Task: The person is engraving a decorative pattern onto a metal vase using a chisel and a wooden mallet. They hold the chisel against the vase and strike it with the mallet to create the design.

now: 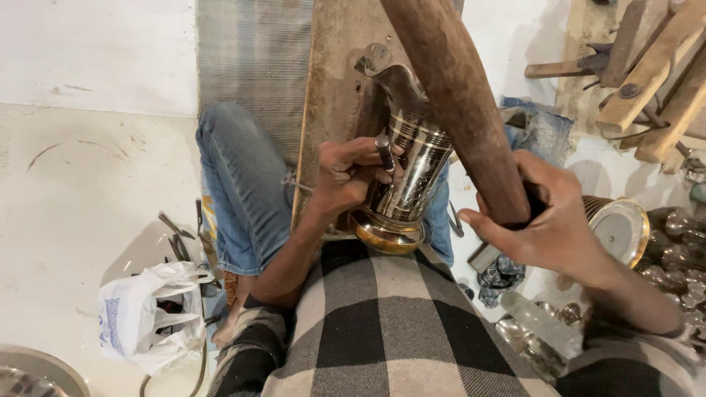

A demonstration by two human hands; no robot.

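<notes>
A shiny metal jug (408,180) with engraved bands and a brass-coloured base lies tilted against a wooden board (334,81), spout pointing away from me. My left hand (346,176) presses a short steel punch (385,152) against the jug's side and steadies the jug. My right hand (544,217) grips the lower end of a thick brown wooden mallet (460,95), which rises above the jug toward the top of the view.
My bent leg in blue jeans (243,184) lies left of the board. Small metal tools (180,235) and a white plastic bag (151,316) sit on the pale floor at the left. More metal vessels (625,228) and wooden pieces (647,66) are at the right.
</notes>
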